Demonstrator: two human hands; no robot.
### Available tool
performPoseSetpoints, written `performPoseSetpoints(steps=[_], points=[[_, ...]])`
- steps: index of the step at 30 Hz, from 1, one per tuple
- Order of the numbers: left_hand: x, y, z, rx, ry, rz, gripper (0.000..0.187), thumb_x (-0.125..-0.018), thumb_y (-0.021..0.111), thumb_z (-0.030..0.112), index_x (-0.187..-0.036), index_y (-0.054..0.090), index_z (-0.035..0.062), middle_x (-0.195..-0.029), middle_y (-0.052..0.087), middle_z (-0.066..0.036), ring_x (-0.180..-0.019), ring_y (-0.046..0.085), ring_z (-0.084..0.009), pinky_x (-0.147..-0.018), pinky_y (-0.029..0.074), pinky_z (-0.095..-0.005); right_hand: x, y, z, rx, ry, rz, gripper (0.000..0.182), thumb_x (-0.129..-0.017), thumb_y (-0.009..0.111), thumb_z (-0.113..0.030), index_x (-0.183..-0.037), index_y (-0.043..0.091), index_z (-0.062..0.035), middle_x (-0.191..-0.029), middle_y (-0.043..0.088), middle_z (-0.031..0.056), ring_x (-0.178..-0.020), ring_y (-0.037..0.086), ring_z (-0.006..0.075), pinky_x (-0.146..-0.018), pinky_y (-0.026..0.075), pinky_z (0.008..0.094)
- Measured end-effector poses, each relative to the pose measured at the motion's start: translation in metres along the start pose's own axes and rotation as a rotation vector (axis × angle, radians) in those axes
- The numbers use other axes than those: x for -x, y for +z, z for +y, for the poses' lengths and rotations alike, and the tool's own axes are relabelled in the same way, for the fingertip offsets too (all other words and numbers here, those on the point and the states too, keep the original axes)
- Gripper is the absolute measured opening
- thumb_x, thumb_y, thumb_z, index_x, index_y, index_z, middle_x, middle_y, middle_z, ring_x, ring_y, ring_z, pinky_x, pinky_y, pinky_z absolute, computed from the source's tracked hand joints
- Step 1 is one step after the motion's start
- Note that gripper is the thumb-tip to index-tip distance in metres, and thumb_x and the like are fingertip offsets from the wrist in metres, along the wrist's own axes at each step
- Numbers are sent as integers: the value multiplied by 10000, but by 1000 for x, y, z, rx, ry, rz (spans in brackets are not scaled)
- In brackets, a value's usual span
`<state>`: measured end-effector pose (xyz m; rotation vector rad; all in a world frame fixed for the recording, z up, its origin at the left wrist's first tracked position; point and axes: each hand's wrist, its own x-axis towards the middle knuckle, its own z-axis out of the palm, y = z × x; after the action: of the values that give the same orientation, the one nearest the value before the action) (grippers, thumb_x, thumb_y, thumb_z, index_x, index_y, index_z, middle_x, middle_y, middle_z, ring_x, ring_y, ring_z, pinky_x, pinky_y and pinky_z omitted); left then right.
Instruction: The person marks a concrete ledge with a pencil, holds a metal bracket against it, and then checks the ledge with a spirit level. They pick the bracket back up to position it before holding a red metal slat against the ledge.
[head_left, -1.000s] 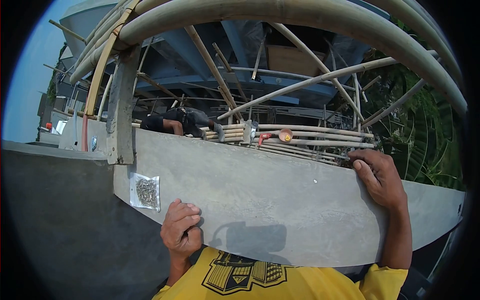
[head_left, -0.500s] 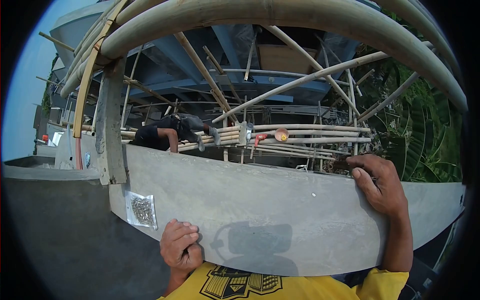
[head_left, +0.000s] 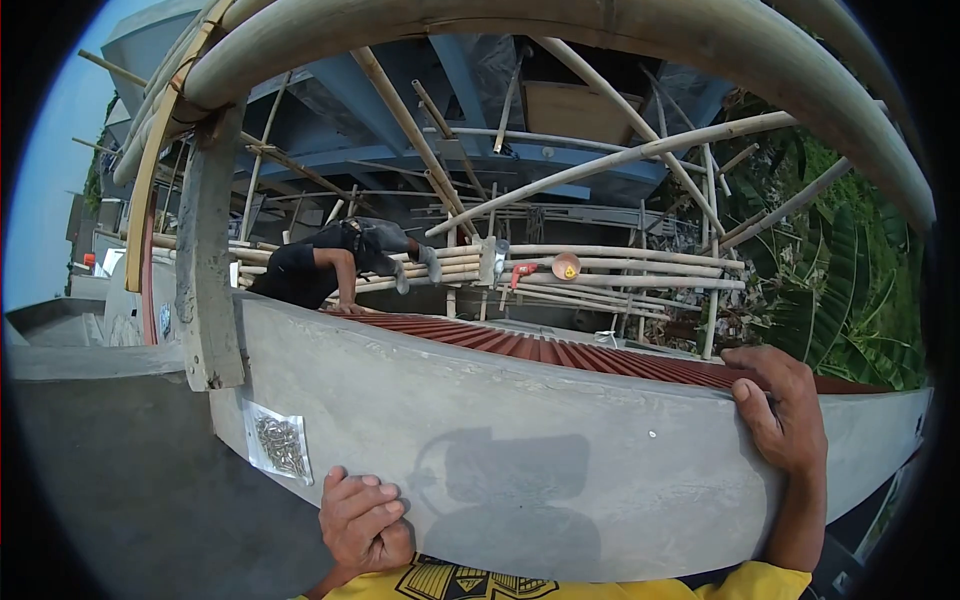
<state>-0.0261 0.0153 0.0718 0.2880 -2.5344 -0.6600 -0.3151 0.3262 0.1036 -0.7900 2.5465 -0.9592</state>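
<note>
A long grey concrete ledge runs across in front of me. My left hand rests on its near edge with the fingers curled against the concrete and nothing held. My right hand hooks over the far top edge of the ledge at the right, fingers gripping the rim. A small clear plastic bag of screws lies on the ledge just left of and above my left hand.
Beyond the ledge lies a red corrugated roof. Another person in dark clothes crouches on bamboo scaffolding behind it. A concrete post stands at the left. Thick bamboo poles arch overhead. Banana leaves fill the right.
My view has risen, so the red roof behind the ledge has come into sight. Both hands sit lower in the picture but keep their hold on the ledge.
</note>
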Motion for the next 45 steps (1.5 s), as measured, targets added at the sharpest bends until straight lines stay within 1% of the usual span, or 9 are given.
performPoseSetpoints(steps=[1, 8, 10, 11, 13, 16, 22, 31, 45], points=[[1, 1, 0, -23, -10, 17, 234, -711, 574, 5, -876, 648, 152, -932, 686, -6, -893, 639, -236, -1096, 386, -479, 0, 0, 0, 0, 0, -3, 332, -905, 641, -271, -1042, 687, 28, -942, 704, 208, -837, 675, 377, -778, 519, 415], [-1, 6, 1, -89, -31, 91, 211, -721, 564, 43, -880, 645, 155, -939, 682, -17, -905, 620, -259, -1107, 355, -519, 2, -2, 0, 72, -2, -3, 365, -906, 635, -304, -1054, 687, 25, -959, 697, 214, -865, 659, 391, -787, 504, 425], [-4, 4, 3, -117, -42, 58, 210, -704, 576, 54, -881, 653, 137, -933, 679, -35, -886, 605, -273, -1002, 440, -483, 2, -1, 1, 75, 11, -12, 372, -908, 633, -312, -1058, 687, 25, -960, 696, 213, -863, 655, 391, -786, 499, 426], [-5, 4, 2, -120, -45, 55, 210, -704, 576, 54, -881, 653, 137, -933, 679, -35, -886, 605, -273, -1002, 440, -483, 3, 0, 3, 71, 1, -5, 376, -908, 632, -316, -1058, 687, 25, -959, 696, 211, -853, 652, 389, -780, 497, 426], [-7, 5, 2, -65, -49, 48, 222, -686, 580, 53, -882, 661, 117, -928, 677, -54, -857, 587, -284, -855, 489, -442, 4, -1, 5, 66, -4, 0, 380, -909, 632, -321, -1058, 687, 25, -957, 696, 208, -843, 649, 387, -775, 495, 427], [-10, 6, 3, -76, -33, 56, 243, -670, 571, 32, -882, 665, 105, -928, 674, -66, -840, 571, -290, -755, 485, -423, 4, -1, 5, 111, -33, 4, 379, -910, 631, -321, -1059, 688, 23, -954, 696, 205, -836, 646, 381, -770, 495, 425], [-11, 6, 1, -101, 3, 63, 246, -671, 574, 1, -879, 661, 99, -924, 671, -67, -851, 566, -285, -741, 494, -391, 3, -3, 0, 96, 23, -25, 367, -917, 625, -313, -1050, 690, 23, -951, 698, 209, -832, 654, 380, -768, 503, 431], [-12, 8, 7, -79, -67, 83, 269, -669, 559, -51, -872, 657, 94, -912, 658, -80, -844, 558, -281, -730, 514, -370, 3, -1, 4, 84, -49, 3, 345, -919, 618, -289, -1031, 694, 29, -947, 704, 224, -858, 675, 386, -787, 520, 433], [-6, 9, 5, -43, -97, 77, 257, -680, 573, -30, -886, 670, 90, -955, 649, -92, -826, 569, -276, -693, 513, -367, 3, -2, 5, 78, -61, -7, 336, -918, 627, -276, -1041, 694, 29, -949, 711, 213, -844, 684, 373, -767, 530, 428]])
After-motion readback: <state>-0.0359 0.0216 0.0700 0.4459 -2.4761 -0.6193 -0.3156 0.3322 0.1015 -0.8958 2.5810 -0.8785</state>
